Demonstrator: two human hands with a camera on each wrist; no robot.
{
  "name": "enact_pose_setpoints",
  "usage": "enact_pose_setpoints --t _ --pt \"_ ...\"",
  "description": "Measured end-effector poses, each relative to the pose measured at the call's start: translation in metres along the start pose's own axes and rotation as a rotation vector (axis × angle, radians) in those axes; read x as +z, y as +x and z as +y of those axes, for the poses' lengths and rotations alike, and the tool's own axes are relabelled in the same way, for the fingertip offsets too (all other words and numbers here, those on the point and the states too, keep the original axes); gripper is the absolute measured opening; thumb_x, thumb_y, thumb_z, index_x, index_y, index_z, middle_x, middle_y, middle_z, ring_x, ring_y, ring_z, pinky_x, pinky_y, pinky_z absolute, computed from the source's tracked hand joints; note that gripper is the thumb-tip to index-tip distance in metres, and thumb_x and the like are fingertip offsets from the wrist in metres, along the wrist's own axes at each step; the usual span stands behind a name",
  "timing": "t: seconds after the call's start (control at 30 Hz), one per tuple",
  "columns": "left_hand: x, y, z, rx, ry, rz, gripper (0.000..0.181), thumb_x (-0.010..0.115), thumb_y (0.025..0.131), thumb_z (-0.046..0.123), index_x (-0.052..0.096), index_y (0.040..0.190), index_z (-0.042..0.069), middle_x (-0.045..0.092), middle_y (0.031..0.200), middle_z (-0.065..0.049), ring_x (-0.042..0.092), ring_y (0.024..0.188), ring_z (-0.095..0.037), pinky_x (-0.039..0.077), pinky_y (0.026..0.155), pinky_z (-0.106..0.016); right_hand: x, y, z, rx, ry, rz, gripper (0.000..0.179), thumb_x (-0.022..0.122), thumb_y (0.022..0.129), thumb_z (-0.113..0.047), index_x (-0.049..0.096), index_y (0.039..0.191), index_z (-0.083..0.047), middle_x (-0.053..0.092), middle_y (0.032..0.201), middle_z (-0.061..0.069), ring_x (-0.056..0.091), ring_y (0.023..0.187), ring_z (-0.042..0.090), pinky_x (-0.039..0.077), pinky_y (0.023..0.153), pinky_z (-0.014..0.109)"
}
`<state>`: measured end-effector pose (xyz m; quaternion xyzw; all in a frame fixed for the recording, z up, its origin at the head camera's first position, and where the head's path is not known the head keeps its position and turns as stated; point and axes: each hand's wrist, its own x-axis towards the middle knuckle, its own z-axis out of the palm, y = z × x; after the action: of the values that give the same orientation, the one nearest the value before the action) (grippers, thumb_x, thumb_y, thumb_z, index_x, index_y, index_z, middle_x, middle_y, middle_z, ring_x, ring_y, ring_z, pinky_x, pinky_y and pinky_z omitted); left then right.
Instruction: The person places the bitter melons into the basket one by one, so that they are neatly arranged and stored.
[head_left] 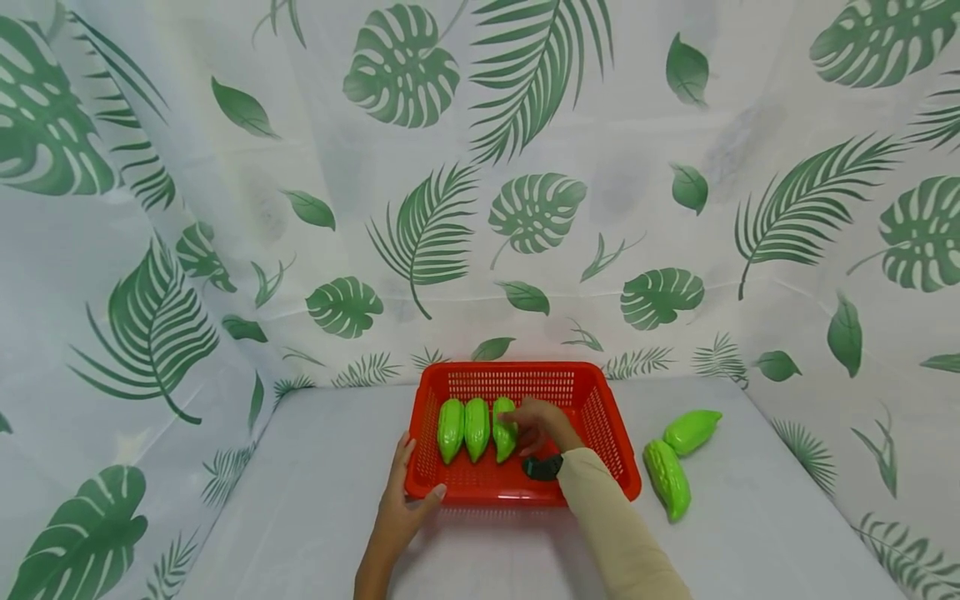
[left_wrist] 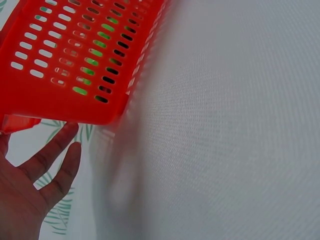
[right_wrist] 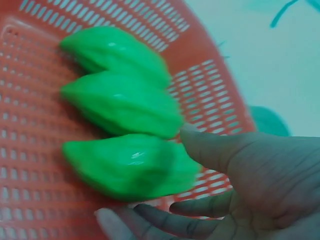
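Observation:
Three green toy bitter melons lie side by side in a red plastic basket (head_left: pixel 517 492): one at the left (head_left: pixel 451 430), one in the middle (head_left: pixel 477 428) and one at the right (head_left: pixel 504 442). My right hand (head_left: pixel 542 423) reaches in over the right one. In the right wrist view its thumb (right_wrist: pixel 210 147) lies at that melon's near end, and the other fingers spread below, apart from it. My left hand (head_left: pixel 401 508) holds the basket's front left corner, thumb over the rim and fingers along the outer side.
Right of the basket, two more green bitter melons, one plump (head_left: pixel 692 431) and one bumpy (head_left: pixel 667 480), lie touching on the white table (head_left: pixel 315 517). A leaf-printed curtain (head_left: pixel 465 250) hangs behind and on both sides. A dark watch (head_left: pixel 542 468) circles the right wrist.

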<state>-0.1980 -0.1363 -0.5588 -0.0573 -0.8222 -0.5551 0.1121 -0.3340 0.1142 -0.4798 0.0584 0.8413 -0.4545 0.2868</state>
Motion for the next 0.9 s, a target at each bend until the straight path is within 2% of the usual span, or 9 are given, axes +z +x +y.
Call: enact_pose_setpoints --t 0.1,0.27,0.4,0.53,0.7,0.9 --pt "0.000 -0.001 -0.001 -0.011 -0.006 -0.009 0.088 0.074 0.086 0.036 0.022 0.156 0.024 0.015 0.165 0.006 0.023 0.149 -0.028 0.037 0.110 -0.051 -0.010 -0.005 -0.003 -0.033 -0.023 0.002 0.043 0.057 0.099 -0.032 0.049 0.122 0.004 0.060 0.111 0.025 0.065 0.098 0.038 0.061 0.076 0.045" --pt "0.000 -0.001 -0.002 -0.012 -0.007 -0.009 0.088 0.073 0.086 0.037 0.021 0.156 0.024 0.015 0.165 0.004 0.022 0.149 -0.029 0.036 0.111 -0.054 -0.035 -0.015 -0.008 -0.122 0.032 0.029 0.055 0.057 0.099 -0.035 0.044 0.133 0.006 0.055 0.116 0.027 0.063 0.098 0.036 0.061 0.077 0.046" --pt "0.000 0.000 -0.003 0.000 0.005 -0.007 0.087 0.071 0.088 0.037 0.021 0.156 0.023 0.015 0.165 0.001 0.022 0.149 -0.031 0.034 0.111 -0.054 -0.053 -0.029 -0.006 -0.197 0.084 0.056 0.058 0.055 0.100 -0.036 0.040 0.139 0.005 0.054 0.124 0.027 0.060 0.111 0.039 0.059 0.083 0.049" --pt "0.000 0.000 -0.001 -0.008 -0.005 -0.013 0.087 0.071 0.087 0.040 0.020 0.156 0.025 0.014 0.165 0.003 0.022 0.150 -0.030 0.035 0.111 -0.054 -0.068 -0.047 0.002 -0.301 0.111 0.090 0.058 0.051 0.102 -0.035 0.038 0.141 0.005 0.050 0.132 0.031 0.056 0.121 0.044 0.057 0.088 0.050" --pt "-0.001 0.000 0.000 -0.012 -0.008 -0.019 0.086 0.071 0.087 0.039 0.021 0.156 0.025 0.013 0.165 0.004 0.023 0.149 -0.030 0.037 0.110 -0.054 -0.081 -0.072 0.019 -0.423 0.095 0.203 0.056 0.049 0.102 -0.035 0.039 0.140 0.005 0.049 0.135 0.033 0.058 0.119 0.044 0.057 0.090 0.049" --pt "-0.001 0.000 -0.001 -0.008 -0.005 -0.015 0.086 0.072 0.087 0.035 0.021 0.156 0.024 0.013 0.165 0.007 0.022 0.150 -0.030 0.035 0.111 -0.052 -0.093 -0.095 0.046 -0.499 0.054 0.429 0.059 0.050 0.100 -0.041 0.043 0.139 0.003 0.058 0.126 0.031 0.063 0.112 0.042 0.058 0.088 0.047"
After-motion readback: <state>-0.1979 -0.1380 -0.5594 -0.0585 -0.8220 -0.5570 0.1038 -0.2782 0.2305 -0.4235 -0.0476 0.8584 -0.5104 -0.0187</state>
